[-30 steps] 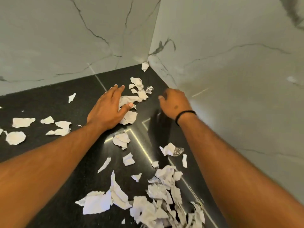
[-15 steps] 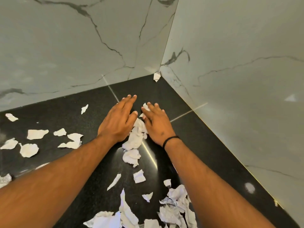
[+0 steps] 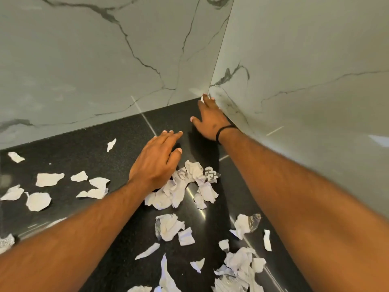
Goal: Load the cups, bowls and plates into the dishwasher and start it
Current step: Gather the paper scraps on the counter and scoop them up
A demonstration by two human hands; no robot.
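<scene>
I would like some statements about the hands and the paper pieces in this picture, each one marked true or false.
1. The right hand reaches into the corner where the two marble walls meet. True.
2. The left hand grips a plate. False: it lies with straight fingers over the dark floor and holds nothing.
3. Torn paper pieces lie scattered on the floor. True.
4. A black band is on the left wrist. False: it is on the right wrist.
5. A dishwasher stands open. False: none is in view.
</scene>
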